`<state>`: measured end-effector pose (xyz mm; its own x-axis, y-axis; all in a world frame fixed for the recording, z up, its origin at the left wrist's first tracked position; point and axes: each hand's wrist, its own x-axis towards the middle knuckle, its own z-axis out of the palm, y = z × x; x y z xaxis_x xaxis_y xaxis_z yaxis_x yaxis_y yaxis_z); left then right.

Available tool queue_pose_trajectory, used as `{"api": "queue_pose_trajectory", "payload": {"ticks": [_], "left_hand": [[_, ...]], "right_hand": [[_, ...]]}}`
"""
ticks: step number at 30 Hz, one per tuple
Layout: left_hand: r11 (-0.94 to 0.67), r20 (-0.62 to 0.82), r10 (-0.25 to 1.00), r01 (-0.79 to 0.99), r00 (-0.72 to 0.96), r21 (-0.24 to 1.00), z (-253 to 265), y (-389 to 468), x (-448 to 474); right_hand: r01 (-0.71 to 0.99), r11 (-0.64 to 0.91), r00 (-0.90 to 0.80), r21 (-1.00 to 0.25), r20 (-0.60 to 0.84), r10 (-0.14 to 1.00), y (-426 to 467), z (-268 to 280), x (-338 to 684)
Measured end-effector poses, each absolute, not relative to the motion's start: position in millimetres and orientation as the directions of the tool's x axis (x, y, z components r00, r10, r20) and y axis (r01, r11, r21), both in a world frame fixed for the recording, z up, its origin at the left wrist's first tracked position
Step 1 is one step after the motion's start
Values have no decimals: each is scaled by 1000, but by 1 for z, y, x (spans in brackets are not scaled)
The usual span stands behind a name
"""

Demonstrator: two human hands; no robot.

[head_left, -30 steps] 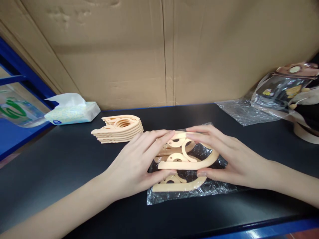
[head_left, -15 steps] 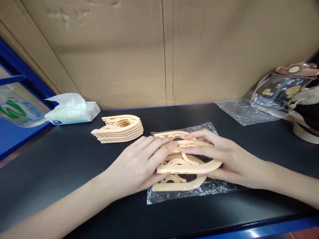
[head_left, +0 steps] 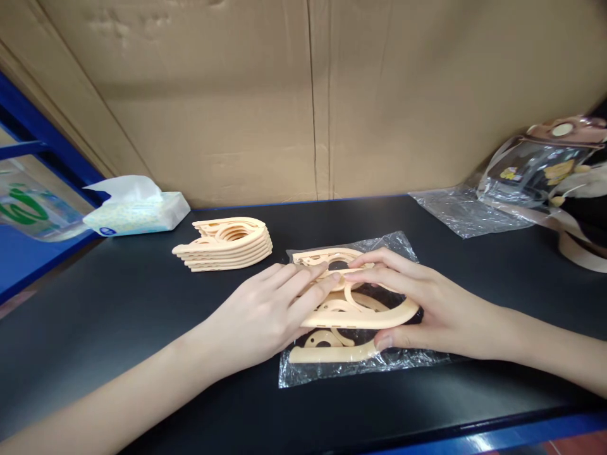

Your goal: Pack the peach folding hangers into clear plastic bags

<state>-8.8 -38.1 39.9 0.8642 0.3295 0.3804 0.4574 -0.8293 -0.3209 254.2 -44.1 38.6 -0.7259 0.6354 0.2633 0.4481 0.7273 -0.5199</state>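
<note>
Between my hands is a beige plastic folding hanger (head_left: pixel 363 319), folded into a U shape and tilted above the bag. My left hand (head_left: pixel 270 313) grips its left end, fingers over the top. My right hand (head_left: pixel 422 300) holds the curved right end, with fingertips near the middle and the thumb below. Under it, a clear plastic bag (head_left: pixel 412 359) lies flat with more beige hanger pieces (head_left: pixel 327 355) showing in or on it; which of these, I cannot tell. Left of the bag stands a neat stack of folded hangers (head_left: pixel 227 249).
A tissue pack (head_left: pixel 142 218) sits at the back left near a clear bottle (head_left: pixel 38 205). At the back right are a flat clear plastic bag (head_left: pixel 467 212) and a transparent strapped bottle (head_left: pixel 535 170). A cardboard wall (head_left: pixel 227 101) closes off the rear of the black table (head_left: pixel 237 411).
The hanger in my hands has tilted a little and its upper arm sits lower. My right fingers and thumb have shifted slightly on it. The stack stays put.
</note>
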Motion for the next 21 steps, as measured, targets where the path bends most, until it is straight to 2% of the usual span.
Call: {"api": "queue_pose_trajectory", "payload": {"ticks": [6,11,15,21], "left_hand": [[-831,361,346,462,866,-311,42,-38,-7],[-855,393,441,511,807,-90,43,-37,-8],[-832,364,532,552,765,56,42,-34,-10],[-826,374,548,554,748,102,40,-35,-8]], "right_hand": [[498,701,-686,-511,263,679,-47,38,254],[525,739,-660,-421,347,667,-46,37,253],[524,756,-662,-392,371,651,-44,37,254],[540,755,-663,-372,366,654,-45,36,252]]}}
